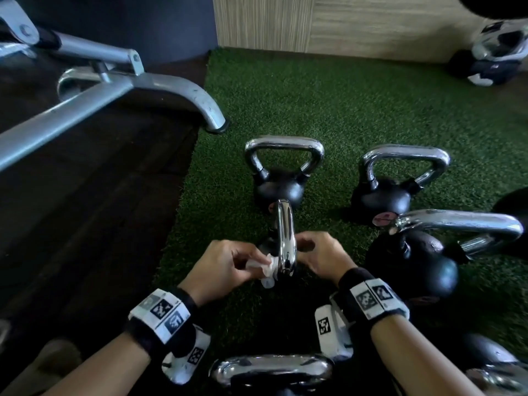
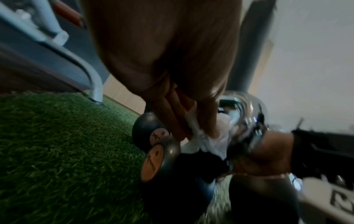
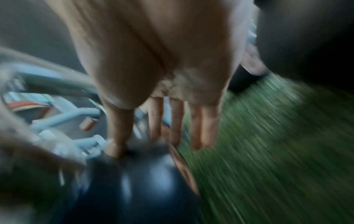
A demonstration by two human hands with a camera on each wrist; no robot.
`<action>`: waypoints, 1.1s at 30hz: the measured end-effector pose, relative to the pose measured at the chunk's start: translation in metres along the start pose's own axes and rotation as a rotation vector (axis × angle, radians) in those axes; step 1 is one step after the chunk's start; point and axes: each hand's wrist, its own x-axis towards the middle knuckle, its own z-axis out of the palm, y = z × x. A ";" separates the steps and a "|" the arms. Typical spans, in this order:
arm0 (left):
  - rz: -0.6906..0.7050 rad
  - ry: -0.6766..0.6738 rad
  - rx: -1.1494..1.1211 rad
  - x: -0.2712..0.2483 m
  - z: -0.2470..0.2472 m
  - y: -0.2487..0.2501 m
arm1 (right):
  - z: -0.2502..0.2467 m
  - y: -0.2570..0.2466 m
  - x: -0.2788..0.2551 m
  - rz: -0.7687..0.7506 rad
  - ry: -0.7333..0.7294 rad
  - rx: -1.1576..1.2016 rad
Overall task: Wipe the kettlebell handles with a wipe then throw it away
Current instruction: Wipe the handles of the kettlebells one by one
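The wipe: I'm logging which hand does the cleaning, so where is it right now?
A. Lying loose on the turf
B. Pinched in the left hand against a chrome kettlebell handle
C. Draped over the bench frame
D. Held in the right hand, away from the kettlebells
B: the left hand pinches the white wipe against the chrome kettlebell handle, while the right hand sits on the handle's other side.
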 end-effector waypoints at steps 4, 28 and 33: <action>-0.149 0.109 -0.284 0.015 -0.023 0.007 | -0.027 -0.032 0.000 -0.102 0.334 -0.005; -0.192 -0.299 0.128 0.042 -0.010 -0.013 | -0.034 -0.044 0.008 -0.109 0.641 0.421; 0.084 -0.170 0.322 0.037 0.061 -0.022 | -0.004 -0.012 0.021 0.065 0.403 0.495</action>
